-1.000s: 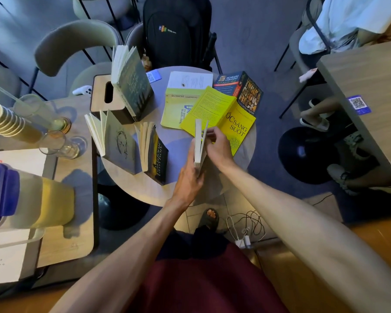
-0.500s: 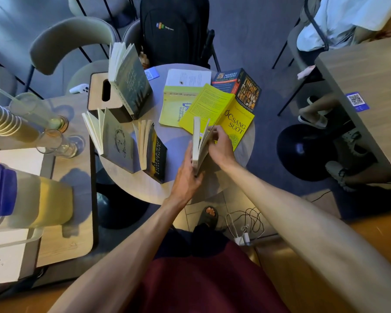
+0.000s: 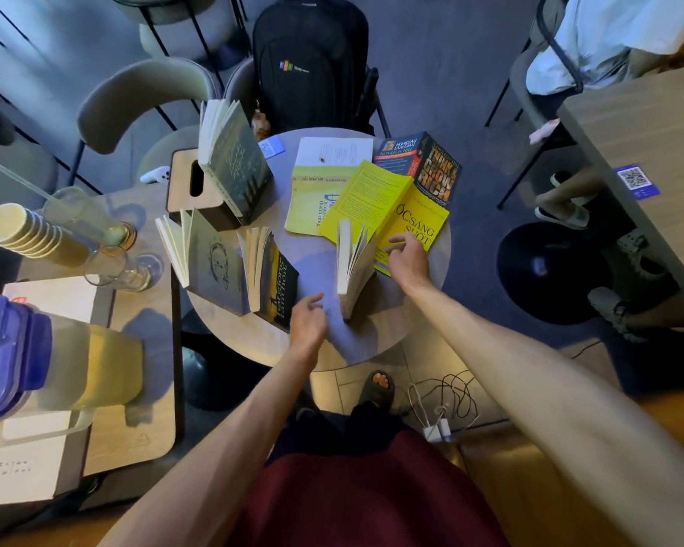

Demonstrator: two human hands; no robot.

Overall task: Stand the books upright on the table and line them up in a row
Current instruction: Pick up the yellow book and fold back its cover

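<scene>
**Operator:** While the pale book [image 3: 352,266] stands unsupported near the middle of the round table [image 3: 372,345], both hands are open and hold nothing; the left hand [image 3: 307,321] is just beside it and the right hand [image 3: 409,258] is over the flat yellow book [image 3: 387,203]; what are the hazards?

**Technician:** Tipping; the fanned pages probably give an uneven base; pulling the yellow book from beside it may knock it over; a toppling pale book could strike the dark upright book [image 3: 271,278]

From my feed: round table [image 3: 372,341] holds four upright books [image 3: 352,262], fanned open, with a lime book [image 3: 309,203], yellow book [image 3: 403,215] and black book [image 3: 431,167] flat and overlapping behind them, plus a wooden tissue box [image 3: 182,183] at left.
</scene>
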